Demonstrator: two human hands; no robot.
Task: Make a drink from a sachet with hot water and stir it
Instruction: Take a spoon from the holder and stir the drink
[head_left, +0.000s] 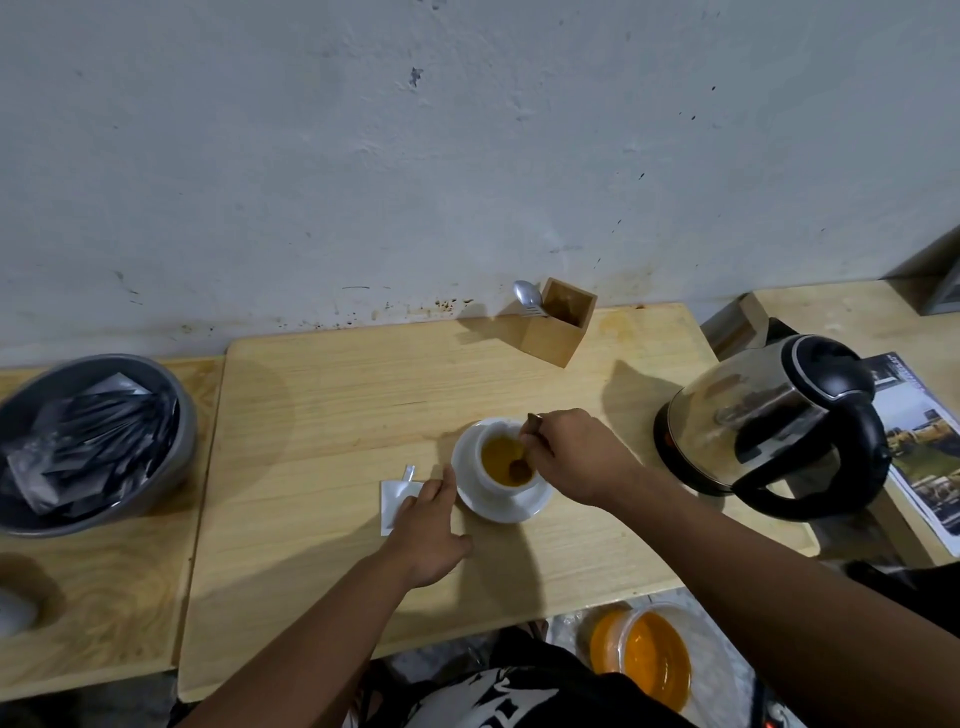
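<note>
Pinched between the fingers of the right hand (571, 457) is the handle of a spoon (524, 452), and its bowl sits in the orange-brown drink inside a white cup (506, 480). The cup stands on a white saucer (470, 493) near the middle of a wooden table (363, 395). At 9 o'clock from the saucer, the left hand (428, 535) lies flat on the table with fingers spread and not closed on anything; its fingertips touch the saucer's edge and cover part of an opened white sachet (389, 501). A small torn strip (409, 473) lies just beside the sachet, at its 12 o'clock.

At 3 o'clock from the cup stands a steel kettle (769, 421) with a black handle and lid, and printed papers (919, 441) lie behind it. At 12 o'clock, by the wall, is a tilted wooden box (561, 327) with a spoon and fork (529, 299) just beside it. Far at 9 o'clock, a grey bowl (184, 410) holds many dark sachets (88, 441). At 5 o'clock, below the table edge, is a clear tub (649, 660) of orange liquid.
</note>
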